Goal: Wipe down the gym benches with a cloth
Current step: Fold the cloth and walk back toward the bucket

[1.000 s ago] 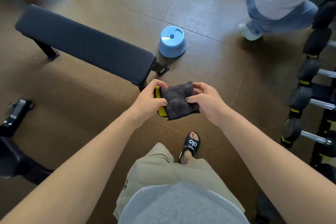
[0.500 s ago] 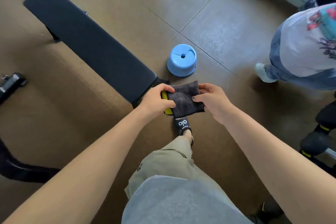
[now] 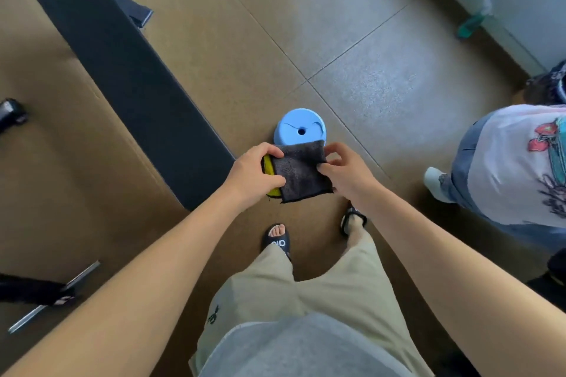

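Note:
A folded dark grey cloth [image 3: 301,173] with a yellow underside is held in the air in front of me. My left hand [image 3: 254,173] pinches its left edge, where the yellow side shows. My right hand [image 3: 346,171] grips its right edge. A long black padded gym bench [image 3: 122,70] runs diagonally from the upper left down to just left of my left hand. The cloth is not touching the bench.
A light blue plastic stool [image 3: 301,128] stands on the brown floor just beyond the cloth. A person in a white shirt and jeans [image 3: 508,168] stands at the right. A teal spray bottle [image 3: 473,20] leans by the far wall. Black gym equipment [image 3: 33,291] lies at the lower left.
I have stepped closer to the bench end and the view has swung left. Both feet now show below the cloth. Both hands still hold the cloth.

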`<state>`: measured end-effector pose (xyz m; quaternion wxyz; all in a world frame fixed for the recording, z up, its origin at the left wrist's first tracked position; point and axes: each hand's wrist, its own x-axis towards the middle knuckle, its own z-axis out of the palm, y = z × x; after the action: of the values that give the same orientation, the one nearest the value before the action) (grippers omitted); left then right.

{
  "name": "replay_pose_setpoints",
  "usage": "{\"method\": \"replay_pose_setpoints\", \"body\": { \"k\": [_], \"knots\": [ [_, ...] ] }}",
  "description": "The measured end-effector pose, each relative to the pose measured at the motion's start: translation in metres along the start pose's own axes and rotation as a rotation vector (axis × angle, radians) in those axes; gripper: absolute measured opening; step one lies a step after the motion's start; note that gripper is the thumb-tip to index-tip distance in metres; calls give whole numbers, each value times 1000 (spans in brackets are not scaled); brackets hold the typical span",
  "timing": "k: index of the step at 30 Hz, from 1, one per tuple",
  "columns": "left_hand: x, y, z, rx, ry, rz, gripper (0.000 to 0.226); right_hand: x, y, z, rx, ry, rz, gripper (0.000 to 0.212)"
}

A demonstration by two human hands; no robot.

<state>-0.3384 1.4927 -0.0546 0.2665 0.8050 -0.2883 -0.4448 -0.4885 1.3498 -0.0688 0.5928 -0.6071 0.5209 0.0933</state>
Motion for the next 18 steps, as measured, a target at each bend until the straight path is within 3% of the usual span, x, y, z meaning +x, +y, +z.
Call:
{"method": "replay_pose_setpoints", "body": {
  "k": [11, 18],
  "knots": [
    [135, 22, 85, -57, 178, -141, 49, 170, 14, -86, -182, -153, -78, 24],
    [263, -50, 141, -39, 237, -132, 48, 315, 62, -76, -296, -142, -205, 23]
  ]
}}
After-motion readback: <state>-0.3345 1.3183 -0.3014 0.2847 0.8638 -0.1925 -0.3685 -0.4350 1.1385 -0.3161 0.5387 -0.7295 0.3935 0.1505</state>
